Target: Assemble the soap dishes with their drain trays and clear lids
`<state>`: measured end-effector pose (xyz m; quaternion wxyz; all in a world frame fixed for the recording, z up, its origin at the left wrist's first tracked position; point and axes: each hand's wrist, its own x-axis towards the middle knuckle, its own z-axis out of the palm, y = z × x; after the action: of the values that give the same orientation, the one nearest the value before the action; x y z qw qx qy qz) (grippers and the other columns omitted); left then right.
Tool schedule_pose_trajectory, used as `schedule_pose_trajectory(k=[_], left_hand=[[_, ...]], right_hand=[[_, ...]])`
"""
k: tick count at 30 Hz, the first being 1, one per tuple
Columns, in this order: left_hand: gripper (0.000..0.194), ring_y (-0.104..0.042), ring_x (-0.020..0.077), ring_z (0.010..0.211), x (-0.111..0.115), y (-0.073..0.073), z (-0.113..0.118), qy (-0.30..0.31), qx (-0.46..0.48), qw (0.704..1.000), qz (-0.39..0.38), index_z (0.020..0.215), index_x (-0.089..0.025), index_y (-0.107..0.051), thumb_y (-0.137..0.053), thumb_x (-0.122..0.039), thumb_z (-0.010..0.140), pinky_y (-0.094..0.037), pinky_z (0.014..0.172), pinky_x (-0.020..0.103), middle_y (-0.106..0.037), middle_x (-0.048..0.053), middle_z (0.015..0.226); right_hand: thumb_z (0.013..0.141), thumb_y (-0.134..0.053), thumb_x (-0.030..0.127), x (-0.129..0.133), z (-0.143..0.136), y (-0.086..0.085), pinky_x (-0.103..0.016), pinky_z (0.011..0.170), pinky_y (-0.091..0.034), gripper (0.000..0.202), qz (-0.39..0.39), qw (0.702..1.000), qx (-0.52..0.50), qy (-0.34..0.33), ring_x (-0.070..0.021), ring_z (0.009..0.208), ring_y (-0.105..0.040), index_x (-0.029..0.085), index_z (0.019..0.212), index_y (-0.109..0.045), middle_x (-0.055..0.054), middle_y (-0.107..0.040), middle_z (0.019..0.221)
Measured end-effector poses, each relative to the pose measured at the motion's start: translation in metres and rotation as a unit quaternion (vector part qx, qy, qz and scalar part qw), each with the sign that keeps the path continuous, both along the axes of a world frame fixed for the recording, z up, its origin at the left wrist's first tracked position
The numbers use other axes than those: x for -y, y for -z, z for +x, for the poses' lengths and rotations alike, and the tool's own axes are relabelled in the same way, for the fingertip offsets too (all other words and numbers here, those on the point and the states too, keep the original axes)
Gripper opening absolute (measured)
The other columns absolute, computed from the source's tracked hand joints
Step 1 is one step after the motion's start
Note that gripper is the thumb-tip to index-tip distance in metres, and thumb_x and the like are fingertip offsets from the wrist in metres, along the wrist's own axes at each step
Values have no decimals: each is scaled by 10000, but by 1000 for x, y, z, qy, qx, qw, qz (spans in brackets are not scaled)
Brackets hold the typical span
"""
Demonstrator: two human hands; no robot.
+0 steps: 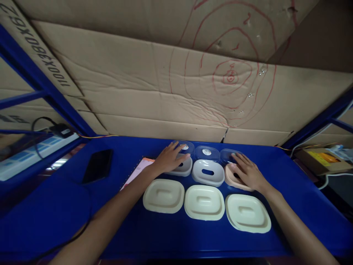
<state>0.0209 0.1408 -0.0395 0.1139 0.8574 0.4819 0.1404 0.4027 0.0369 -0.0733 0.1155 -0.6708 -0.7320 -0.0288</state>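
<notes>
My left hand (169, 159), its fingers spread, reaches over the left light-coloured oval tray with a slot (187, 168) and the clear plastic lid (188, 144) behind it. On the right, my right hand (248, 171) lies spread over a pinkish slotted tray (230, 176) and the clear lid (224, 155) behind that. Between them sit a pale slotted tray (197, 173) and a clear lid with a round sticker (212, 156). Nearest me, three cream oval dishes, left (153, 198), middle (204, 211) and right (248, 222), lie in a row.
Everything lies on a blue tabletop (165, 235). A dark phone (97, 165) and a notebook (138, 173) lie to the left, near a white power strip (35, 156). Cardboard (124, 84) with a red-ringed target stands behind. At right is an open box (317, 162).
</notes>
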Motion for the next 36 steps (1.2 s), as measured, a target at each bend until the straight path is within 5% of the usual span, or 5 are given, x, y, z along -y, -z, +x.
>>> schedule_pose_trajectory(k=[7, 14, 18, 26, 36], left_hand=[[688, -184, 342, 1593, 57, -10, -24, 7, 0, 999, 46, 1587, -243, -350, -440, -605, 1008, -210, 1268, 583, -235, 158, 1725], [815, -268, 402, 1561, 135, 15, -50, 98, -69, 985, 126, 1618, -315, -277, -604, -596, 926, -341, 1202, 634, -219, 167, 1725], [905, -257, 409, 1563, 138, 16, -43, 113, -100, 978, 146, 1629, -313, -236, -612, -668, 886, -340, 1186, 657, -212, 201, 1719], [983, -256, 479, 1545, 139, 19, -21, 117, -81, 979, 143, 1636, -338, -193, -549, -793, 840, -231, 1169, 766, -158, 230, 1723], [938, -264, 454, 1549, 133, 18, -3, 106, -79, 981, 142, 1629, -302, -236, -565, -744, 870, -240, 1164, 780, -231, 236, 1704]], right_hand=[[1029, -353, 671, -10, -10, -7, -606, 1169, -355, 668, -6, 1000, 11, -7, -364, 1526, -339, 280, 1564, -438, -92, -404, 1642], [1018, -399, 669, -29, -9, -13, -612, 1175, -331, 666, -3, 999, 6, -39, -365, 1514, -362, 264, 1542, -472, -126, -435, 1620], [1069, -347, 552, -10, -14, -27, -597, 1209, -278, 575, 24, 998, 1, -59, -320, 1527, -347, 255, 1549, -457, -121, -423, 1627], [977, -571, 571, 126, -51, -16, -651, 1156, -359, 776, -10, 988, 45, -145, -381, 1542, -298, 357, 1643, -234, -67, -251, 1707], [994, -582, 554, 73, -37, -15, -657, 1177, -281, 711, 31, 976, 49, -212, -355, 1540, -310, 348, 1616, -306, -108, -276, 1697]])
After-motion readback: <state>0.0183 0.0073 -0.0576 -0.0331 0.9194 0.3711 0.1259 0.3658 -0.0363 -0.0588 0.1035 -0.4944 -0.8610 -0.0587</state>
